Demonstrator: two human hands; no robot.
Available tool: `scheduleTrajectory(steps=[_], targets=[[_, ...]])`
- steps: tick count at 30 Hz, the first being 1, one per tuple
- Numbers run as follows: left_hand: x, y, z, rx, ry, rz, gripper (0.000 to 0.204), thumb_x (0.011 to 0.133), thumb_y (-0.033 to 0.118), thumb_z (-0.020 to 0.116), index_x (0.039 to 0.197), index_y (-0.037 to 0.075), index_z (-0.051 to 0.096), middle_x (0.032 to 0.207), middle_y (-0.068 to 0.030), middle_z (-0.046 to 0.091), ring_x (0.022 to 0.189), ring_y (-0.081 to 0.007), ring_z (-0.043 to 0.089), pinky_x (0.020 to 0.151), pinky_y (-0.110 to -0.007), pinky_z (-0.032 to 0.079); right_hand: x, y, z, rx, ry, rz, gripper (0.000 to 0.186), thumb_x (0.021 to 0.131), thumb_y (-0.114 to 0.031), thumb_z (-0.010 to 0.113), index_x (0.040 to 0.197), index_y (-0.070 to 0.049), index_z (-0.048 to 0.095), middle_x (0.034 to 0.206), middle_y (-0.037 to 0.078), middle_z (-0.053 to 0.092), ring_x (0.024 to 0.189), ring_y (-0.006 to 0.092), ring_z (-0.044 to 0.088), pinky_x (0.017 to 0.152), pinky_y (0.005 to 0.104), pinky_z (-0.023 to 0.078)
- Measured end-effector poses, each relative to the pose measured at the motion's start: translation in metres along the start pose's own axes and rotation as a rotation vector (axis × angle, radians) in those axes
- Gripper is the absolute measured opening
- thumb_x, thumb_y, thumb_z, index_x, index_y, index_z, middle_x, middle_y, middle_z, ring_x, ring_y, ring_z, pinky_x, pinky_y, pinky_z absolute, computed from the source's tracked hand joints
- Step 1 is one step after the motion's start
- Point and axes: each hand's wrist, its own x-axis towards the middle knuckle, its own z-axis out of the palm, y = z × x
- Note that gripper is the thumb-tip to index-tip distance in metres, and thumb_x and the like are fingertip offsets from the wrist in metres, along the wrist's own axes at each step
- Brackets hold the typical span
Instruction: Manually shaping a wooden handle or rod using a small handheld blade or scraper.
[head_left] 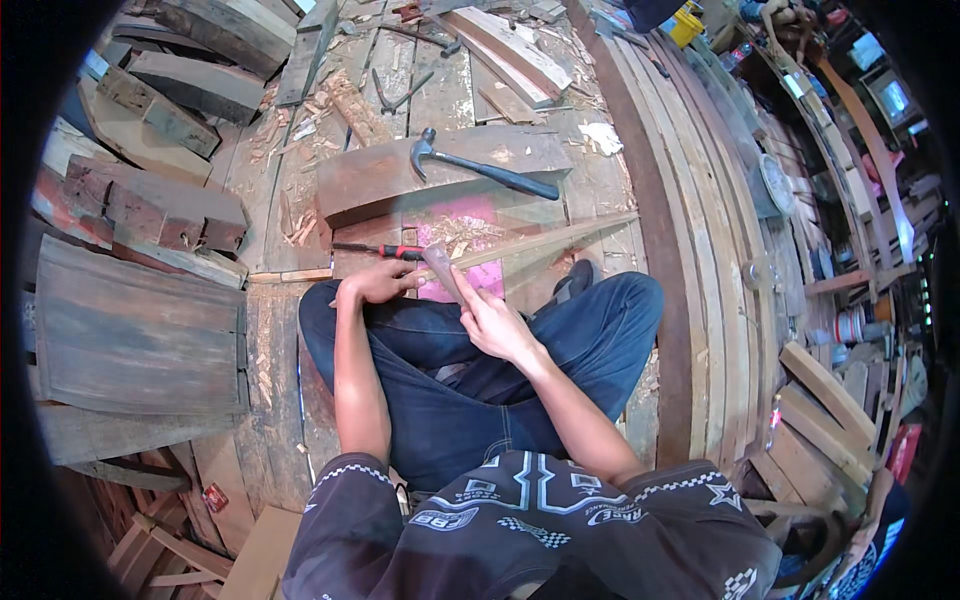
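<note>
I sit cross-legged, with a long thin strip of wood [545, 241] lying at a slant in front of my lap. My left hand [380, 283] is closed at the strip's near left end, its fingertips partly hidden. In my right hand [492, 322] is a short, flat, brownish-grey piece [440, 266], with the index finger stretched along it; its upper end lies over the strip. Just beyond my left hand rests a chisel [402, 252] with a red and black handle, its blade toward the left. Wood shavings [460, 232] lie on a pink sheet [487, 277] under the strip.
A claw hammer [480, 172] lies on a thick wooden beam [355, 190] ahead of me. Farther off are pincers [400, 92] and offcuts [505, 55]. Timber blocks [150, 205] crowd the left; long planks [690, 250] run along the right. Another person's arm [872, 515] shows at lower right.
</note>
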Motion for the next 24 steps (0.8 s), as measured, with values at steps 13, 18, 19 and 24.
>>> scheduleTrajectory(steps=[13,18,19,24], targets=[[0.017,0.012,0.003,0.126,0.22,0.1,0.03,0.086,0.031,0.065,0.096,0.002,0.065,0.086,-0.0219,0.065,0.08,-0.0378,0.062,0.07,-0.045,0.047,0.007,0.002,-0.013,0.068,-0.024,0.043,0.071,0.086,-0.009,0.05,0.15,-0.013,0.02,0.096,0.031,0.061,0.087,0.0458,0.061,0.081,0.0506,0.047],[0.004,0.041,-0.004,0.214,0.239,-0.051,0.03,0.086,0.029,0.064,0.103,0.005,0.066,0.091,-0.0225,0.066,0.087,-0.0386,0.063,0.074,-0.047,0.048,0.009,-0.005,-0.013,0.051,0.024,0.065,0.064,0.092,-0.011,0.048,0.15,-0.013,0.022,0.096,0.03,0.062,0.092,0.0456,0.061,0.08,0.048,0.046],[0.003,0.039,-0.003,0.218,0.227,-0.056,0.03,0.086,0.029,0.063,0.105,0.005,0.066,0.091,-0.0222,0.066,0.087,-0.0385,0.063,0.075,-0.047,0.048,0.009,-0.008,-0.012,0.081,0.032,0.05,0.061,0.095,-0.013,0.048,0.15,-0.012,0.022,0.094,0.032,0.061,0.091,0.0474,0.06,0.079,0.0485,0.046],[-0.014,0.031,-0.013,0.106,0.165,0.015,0.033,0.089,0.034,0.061,0.11,0.009,0.066,0.09,-0.0196,0.067,0.084,-0.0355,0.064,0.073,-0.044,0.048,0.009,-0.006,-0.01,0.052,-0.004,0.048,0.061,0.094,-0.013,0.048,0.149,-0.012,0.022,0.096,0.032,0.061,0.091,0.0483,0.06,0.081,0.049,0.046]])
